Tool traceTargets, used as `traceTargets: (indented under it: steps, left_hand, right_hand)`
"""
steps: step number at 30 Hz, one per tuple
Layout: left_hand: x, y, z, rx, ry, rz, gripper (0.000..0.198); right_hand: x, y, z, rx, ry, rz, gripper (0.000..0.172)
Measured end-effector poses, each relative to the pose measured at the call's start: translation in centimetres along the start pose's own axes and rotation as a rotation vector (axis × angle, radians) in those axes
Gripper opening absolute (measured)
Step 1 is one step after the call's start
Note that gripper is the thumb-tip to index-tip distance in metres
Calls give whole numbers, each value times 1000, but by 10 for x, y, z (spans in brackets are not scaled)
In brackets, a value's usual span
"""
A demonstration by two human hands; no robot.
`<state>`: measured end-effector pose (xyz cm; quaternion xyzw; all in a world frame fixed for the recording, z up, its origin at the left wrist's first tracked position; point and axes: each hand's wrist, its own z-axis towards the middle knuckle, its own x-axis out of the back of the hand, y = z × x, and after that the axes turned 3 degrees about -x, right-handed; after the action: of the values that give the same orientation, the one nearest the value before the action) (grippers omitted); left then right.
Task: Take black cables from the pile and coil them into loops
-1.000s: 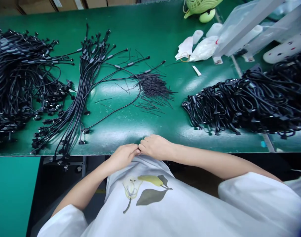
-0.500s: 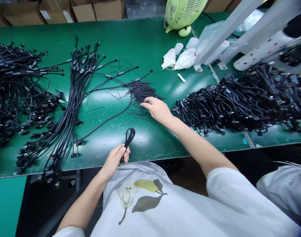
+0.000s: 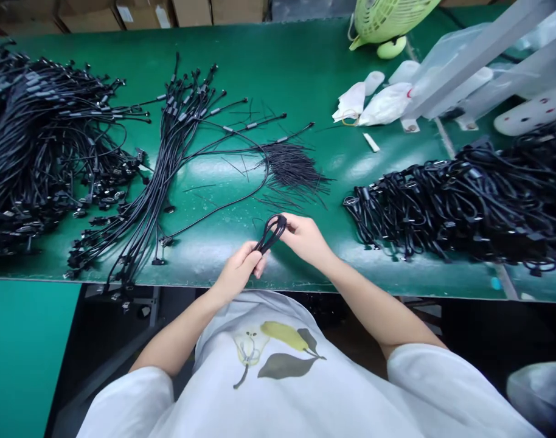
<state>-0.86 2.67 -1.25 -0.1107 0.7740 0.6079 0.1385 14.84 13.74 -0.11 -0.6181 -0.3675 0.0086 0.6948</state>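
Note:
A folded black cable loop (image 3: pixel 269 233) is held between both hands above the near edge of the green table (image 3: pixel 305 67). My left hand (image 3: pixel 238 271) is closed around its lower end. My right hand (image 3: pixel 306 238) is closed on the loop's upper end, possibly with a thin black tie that I cannot make out. Just beyond the hands lies a small heap of thin black ties (image 3: pixel 291 171). A fan of straight black cables (image 3: pixel 162 164) lies to the left.
A big tangle of black cables (image 3: pixel 36 152) fills the far left, and a pile of bundled cables (image 3: pixel 469 201) the right. A green fan (image 3: pixel 387 21), white bags (image 3: pixel 373 100) and a grey metal frame (image 3: pixel 469 58) stand at the back right. Cardboard boxes (image 3: pixel 141 11) line the far edge.
My right hand has come back from the heap of ties to the cable loop. My left hand has lifted the loop forward over the table. The view shifted slightly.

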Motion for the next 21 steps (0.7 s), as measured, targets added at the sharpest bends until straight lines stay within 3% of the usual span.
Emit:
traceTargets:
  steps: [5,8,11,16,19,21]
  left_hand:
    - [3,1,2,-88,119,7,63]
    - [8,4,-1,-130,137,67,56]
    - [9,7,-3,-153,187,167,44]
    - [7,10,-4,-120,212,390,40]
    - [9,5,-3,-120,143,465,23]
    - [13,0,-2,-51,84,425,11]
  right_hand:
    - [-17,-9,-17,-35,-142,88,25]
    - [-23,-12,-24,36,-134,33,21]
    - [-28,-18,-30,296,-17,-202,20]
    - [-22,-30,-31,943,223,-814,21]
    - [-11,-37,-23,1231,98,-947,23]
    - [-5,-40,-16,1290,-63,-1034,24]
